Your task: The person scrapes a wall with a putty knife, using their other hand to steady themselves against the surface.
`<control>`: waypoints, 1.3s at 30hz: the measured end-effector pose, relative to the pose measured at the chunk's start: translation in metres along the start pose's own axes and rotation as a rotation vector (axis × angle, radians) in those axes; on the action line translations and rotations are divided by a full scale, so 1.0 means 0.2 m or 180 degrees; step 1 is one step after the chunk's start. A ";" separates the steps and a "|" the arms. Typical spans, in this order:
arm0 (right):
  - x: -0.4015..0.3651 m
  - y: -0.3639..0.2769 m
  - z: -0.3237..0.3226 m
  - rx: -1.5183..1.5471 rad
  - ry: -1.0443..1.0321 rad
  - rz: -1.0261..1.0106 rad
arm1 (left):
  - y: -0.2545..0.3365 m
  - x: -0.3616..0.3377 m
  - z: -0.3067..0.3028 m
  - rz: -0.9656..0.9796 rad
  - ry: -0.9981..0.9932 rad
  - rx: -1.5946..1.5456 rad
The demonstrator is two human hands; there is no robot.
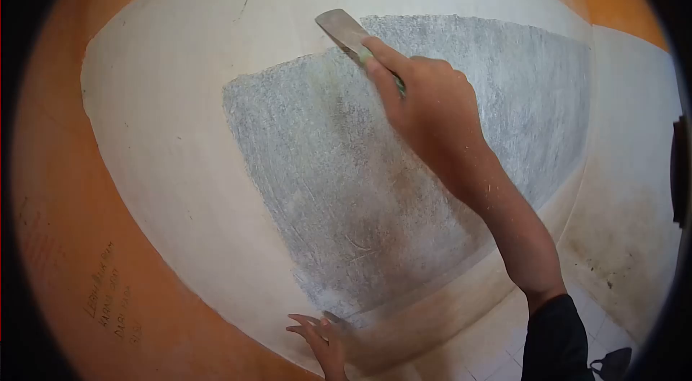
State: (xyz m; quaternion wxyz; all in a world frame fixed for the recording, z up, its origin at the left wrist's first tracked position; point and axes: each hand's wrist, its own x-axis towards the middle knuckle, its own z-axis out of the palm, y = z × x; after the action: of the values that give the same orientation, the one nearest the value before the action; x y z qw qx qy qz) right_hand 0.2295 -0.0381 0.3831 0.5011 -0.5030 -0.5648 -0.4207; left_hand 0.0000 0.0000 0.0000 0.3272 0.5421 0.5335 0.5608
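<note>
My right hand (432, 96) is closed round the handle of a scraper (342, 29) with a flat metal blade. The blade lies against the pale wall (180, 129), at the upper edge of a rough grey patch (310, 157). Green shows on the handle between my fingers. Low in the view, my left hand (321, 338) has its fingers spread near the patch's bottom left corner and holds nothing.
Orange wall (151, 273) with handwriting borders the pale area at the left. Floor tiles (497, 352) show at the bottom right, with a dark object (613, 364) on them. Another dark object (680, 172) stands at the right edge.
</note>
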 end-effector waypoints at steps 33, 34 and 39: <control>-0.11 -0.08 0.00 0.0522 -0.0426 0.0716 | 0.02 0.03 0.06 0.0860 0.1049 0.0750; -0.08 -0.08 0.02 0.0552 -0.0442 0.0731 | 0.08 0.07 0.07 0.1238 0.1324 0.0767; -0.21 -0.08 0.01 0.0237 -0.0516 0.0613 | 0.47 0.33 0.07 0.2568 0.1737 0.0603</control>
State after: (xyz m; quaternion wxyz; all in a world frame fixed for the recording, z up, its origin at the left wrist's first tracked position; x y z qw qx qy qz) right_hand 0.2135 -0.0448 0.3425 0.5102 -0.5683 -0.5677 -0.3074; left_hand 0.0193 0.0449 0.1036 -0.1183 0.5661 0.3959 0.7133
